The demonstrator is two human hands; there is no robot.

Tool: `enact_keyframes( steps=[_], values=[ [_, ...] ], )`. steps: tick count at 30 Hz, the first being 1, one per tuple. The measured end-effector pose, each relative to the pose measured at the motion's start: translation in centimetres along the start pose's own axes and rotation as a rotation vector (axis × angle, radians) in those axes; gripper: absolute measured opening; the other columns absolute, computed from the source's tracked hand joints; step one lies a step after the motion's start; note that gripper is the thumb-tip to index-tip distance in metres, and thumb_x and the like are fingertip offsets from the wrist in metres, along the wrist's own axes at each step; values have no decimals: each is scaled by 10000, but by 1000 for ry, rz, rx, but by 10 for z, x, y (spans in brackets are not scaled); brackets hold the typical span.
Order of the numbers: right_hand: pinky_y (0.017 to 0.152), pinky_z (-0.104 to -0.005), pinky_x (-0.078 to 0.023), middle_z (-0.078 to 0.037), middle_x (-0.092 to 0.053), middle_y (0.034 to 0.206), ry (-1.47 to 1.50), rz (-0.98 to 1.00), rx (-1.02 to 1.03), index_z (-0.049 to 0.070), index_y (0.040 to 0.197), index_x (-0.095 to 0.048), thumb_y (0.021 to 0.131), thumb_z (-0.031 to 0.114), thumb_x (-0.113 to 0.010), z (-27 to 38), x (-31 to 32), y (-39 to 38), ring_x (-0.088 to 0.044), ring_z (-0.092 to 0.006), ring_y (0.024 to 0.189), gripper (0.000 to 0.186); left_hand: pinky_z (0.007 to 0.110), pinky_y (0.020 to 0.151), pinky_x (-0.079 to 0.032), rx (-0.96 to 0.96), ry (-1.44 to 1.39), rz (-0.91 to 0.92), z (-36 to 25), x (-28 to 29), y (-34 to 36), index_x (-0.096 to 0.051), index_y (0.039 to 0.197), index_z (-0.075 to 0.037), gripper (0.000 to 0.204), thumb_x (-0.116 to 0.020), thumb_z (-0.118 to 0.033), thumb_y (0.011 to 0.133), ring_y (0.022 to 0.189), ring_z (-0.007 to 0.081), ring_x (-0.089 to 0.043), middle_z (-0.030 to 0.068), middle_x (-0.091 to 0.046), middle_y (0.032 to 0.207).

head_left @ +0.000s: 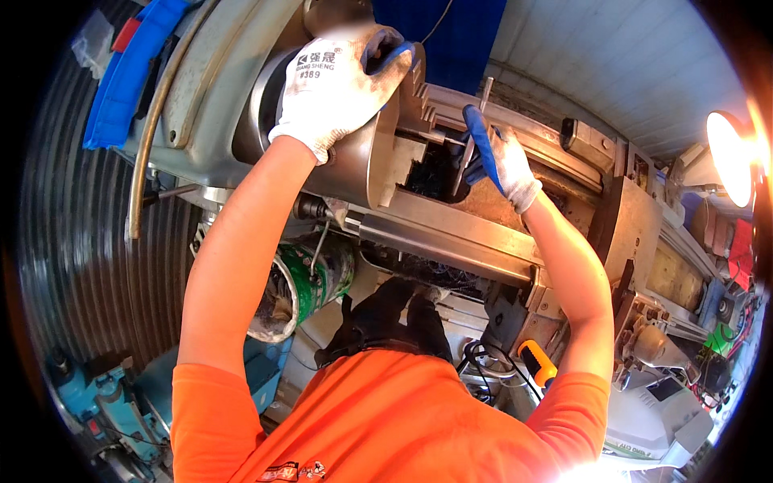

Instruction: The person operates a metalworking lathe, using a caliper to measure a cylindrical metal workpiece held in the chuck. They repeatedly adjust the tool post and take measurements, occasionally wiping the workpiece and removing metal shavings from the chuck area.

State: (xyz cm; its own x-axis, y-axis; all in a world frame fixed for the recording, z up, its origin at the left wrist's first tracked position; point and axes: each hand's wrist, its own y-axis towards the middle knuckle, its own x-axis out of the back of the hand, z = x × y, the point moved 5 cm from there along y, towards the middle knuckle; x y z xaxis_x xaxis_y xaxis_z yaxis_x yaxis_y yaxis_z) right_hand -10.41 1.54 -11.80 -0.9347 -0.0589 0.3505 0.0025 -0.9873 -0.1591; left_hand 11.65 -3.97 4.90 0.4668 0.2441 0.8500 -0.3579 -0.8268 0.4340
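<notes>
Both my hands wear white work gloves with blue palms. My left hand (338,84) is curled over the top of a large metal lathe chuck (354,157), its thumb bent toward the stepped jaws (420,101). Those fingertips are partly hidden behind the glove. Right of the chuck, my right hand (501,157) has its fingers stretched out and its thumb apart. Its blue palm side lies against a thin, slanted metal bar (465,161), part of which the fingers cover. A short, thin shaft (451,139) runs between the chuck jaws and this bar.
Lathe bed rails (451,225) run below the chuck toward the carriage (632,217) at right. A bent pipe (153,137) and blue tray (129,80) are upper left. Below stands a green-and-white bucket (302,282). A lit lamp (729,157) shines at far right.
</notes>
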Motion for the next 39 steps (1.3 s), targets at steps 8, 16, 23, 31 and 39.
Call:
enact_keyframes(
  steps=[8,16,23,31,39],
  values=[
    [816,-369,-565,-160,-702,981,-225,389,210,56,1063,-645,860,294,-760,18,9,-2,-695,-264,865,332,406,859,-538,-14,-14,-2,-2,0,-1,-723,1083,-93,384,-690,-431,905,981,360,-676,146,-714,1063],
    [886,-446,-529,-102,-638,1169,-1013,-253,1112,131,1091,-656,725,179,-706,36,-4,-26,-601,-297,1103,373,402,857,-537,6,-37,24,-2,1,-1,-721,1078,-104,355,-692,-417,912,990,352,-677,138,-713,1061],
    [773,-430,-546,-199,-665,1073,-562,-13,782,48,1136,-655,894,350,-721,25,6,-22,-680,-352,914,393,408,857,-536,-9,8,9,-4,1,-1,-712,1092,-101,381,-685,-438,915,978,357,-674,147,-709,1054],
    [675,-305,-528,-96,-694,824,327,144,-174,-21,930,-648,989,488,-599,-1,-6,-27,-663,-164,752,515,408,852,-538,-41,-11,-6,-4,1,-1,-716,1072,-73,396,-689,-431,905,975,360,-677,158,-710,1049],
    [753,-300,-529,-72,-716,931,135,-22,86,-21,1135,-678,993,348,-639,-27,-6,-20,-649,-155,821,398,411,864,-529,-13,-5,0,-4,1,-1,-717,1065,-77,383,-680,-427,914,989,363,-667,152,-711,1044]
  ],
)
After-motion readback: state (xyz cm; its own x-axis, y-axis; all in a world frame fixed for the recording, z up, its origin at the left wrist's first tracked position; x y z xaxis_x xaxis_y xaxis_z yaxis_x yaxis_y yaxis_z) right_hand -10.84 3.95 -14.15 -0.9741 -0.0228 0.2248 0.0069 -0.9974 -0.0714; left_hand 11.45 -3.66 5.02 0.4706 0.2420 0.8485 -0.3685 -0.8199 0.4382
